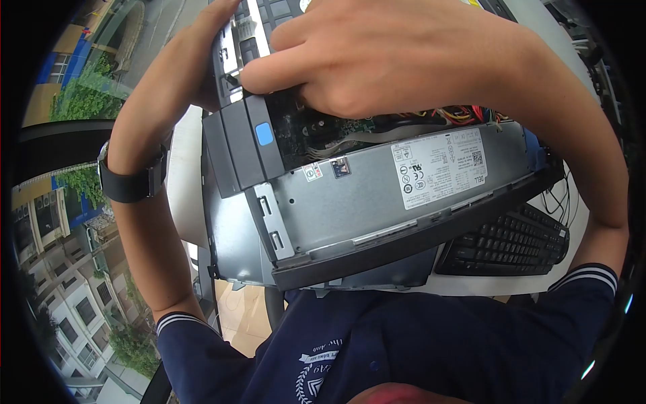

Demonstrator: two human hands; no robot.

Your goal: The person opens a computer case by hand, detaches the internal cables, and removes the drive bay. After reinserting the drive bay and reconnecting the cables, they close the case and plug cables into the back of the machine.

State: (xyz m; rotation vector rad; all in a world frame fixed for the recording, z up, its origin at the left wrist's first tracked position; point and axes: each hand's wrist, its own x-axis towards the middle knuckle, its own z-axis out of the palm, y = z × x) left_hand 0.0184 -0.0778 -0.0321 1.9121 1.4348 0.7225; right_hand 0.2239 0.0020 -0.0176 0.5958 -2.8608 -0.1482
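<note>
An opened Dell desktop computer case lies tilted in front of me, with its insides showing. My left hand wraps round the far left edge of the case, thumb along the metal rim; its other fingers are hidden behind. My right hand reaches over the case with curled fingers pressed at a slotted metal strip; what they hold, if anything, is hidden. Just below those fingertips sits a black plastic panel with a blue latch. Coloured wires run beneath my right wrist.
A black keyboard rests on the white table to the right, with cables behind it. Under the case lies a shiny metal panel. A window fills the left side. My left wrist wears a black watch.
</note>
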